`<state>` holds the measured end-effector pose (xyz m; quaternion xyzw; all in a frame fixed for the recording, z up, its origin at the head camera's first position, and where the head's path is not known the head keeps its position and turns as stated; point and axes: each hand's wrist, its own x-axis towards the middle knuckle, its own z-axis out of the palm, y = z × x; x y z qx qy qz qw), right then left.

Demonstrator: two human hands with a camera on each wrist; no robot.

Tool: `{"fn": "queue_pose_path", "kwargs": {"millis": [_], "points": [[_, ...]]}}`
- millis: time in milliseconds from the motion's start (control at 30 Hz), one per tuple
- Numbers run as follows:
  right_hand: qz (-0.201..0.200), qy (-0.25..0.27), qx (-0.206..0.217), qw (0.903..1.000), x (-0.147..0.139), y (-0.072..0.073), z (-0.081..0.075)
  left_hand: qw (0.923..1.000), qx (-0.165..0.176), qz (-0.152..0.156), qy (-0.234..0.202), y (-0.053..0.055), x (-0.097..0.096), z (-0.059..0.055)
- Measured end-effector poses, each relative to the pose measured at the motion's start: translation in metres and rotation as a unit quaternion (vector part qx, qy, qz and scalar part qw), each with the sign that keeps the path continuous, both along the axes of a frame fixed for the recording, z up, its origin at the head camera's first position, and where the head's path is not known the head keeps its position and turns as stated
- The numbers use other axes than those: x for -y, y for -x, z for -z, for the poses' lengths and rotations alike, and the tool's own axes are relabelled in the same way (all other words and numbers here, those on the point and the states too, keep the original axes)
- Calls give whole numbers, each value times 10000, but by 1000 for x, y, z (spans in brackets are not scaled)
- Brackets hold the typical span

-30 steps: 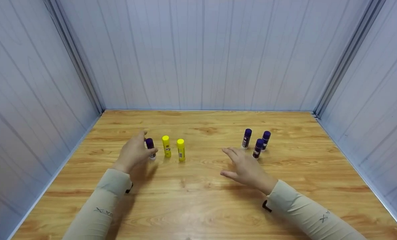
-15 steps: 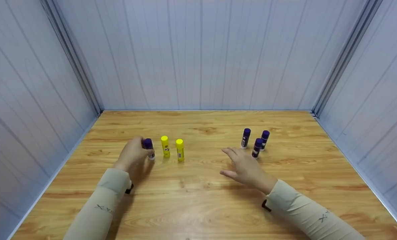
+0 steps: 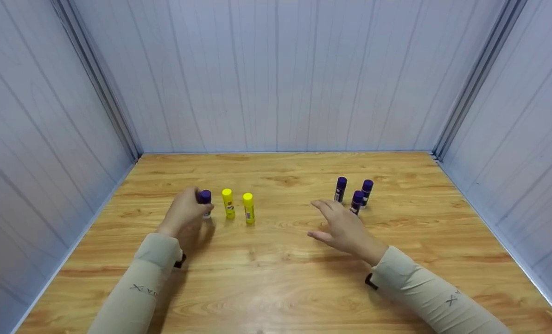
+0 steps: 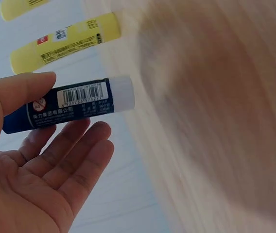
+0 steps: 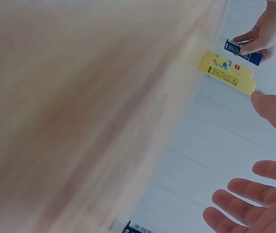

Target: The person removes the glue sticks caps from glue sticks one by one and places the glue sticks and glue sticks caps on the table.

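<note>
The left hand (image 3: 180, 212) pinches a navy glue stick (image 4: 87, 99) between thumb and fingers, left of two standing yellow glue sticks (image 3: 228, 204); the right hand (image 3: 347, 229), fingers spread, holds nothing near three similar dark sticks (image 3: 340, 189). A sideways swing leftward-hand could topple the nearer yellow one. All look capped, their contents hidden.

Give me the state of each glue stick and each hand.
Leftmost dark glue stick: capped, about upright, pinched; contact with table unclear.
Left hand: pinches that stick.
Left yellow glue stick: capped, upright.
Right yellow glue stick: capped, upright.
Right trio's left dark glue stick: capped, upright.
Right trio's front dark glue stick: capped, upright.
Right trio's right dark glue stick: capped, upright.
Right hand: fingers apart, holding nothing.
</note>
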<state>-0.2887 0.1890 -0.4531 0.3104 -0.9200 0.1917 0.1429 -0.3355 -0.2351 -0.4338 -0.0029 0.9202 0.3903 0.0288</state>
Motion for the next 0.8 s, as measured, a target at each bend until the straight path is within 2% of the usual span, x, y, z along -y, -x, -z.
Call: {"fn": "queue_pose_path", "kwargs": {"millis": [133,267,533,633,800], "points": [[43,59,-9,10000,-2,3,-6,9995,-297,-43,44,0,-2,-6],[113,91,21,9999,-3,5,-13,9968,-771,-82,178,-1,-8,-13],[162,74,-286,9994,-5,10,-26,9872,-1559,-3,345,-12,-38,-29],[169,63,-317,9993,-5,11,-32,9797,-1951,176,433,-17,-51,-34],[137,78,-410,9990,-5,13,-40,9604,-2652,589,616,-27,-71,-40]]}}
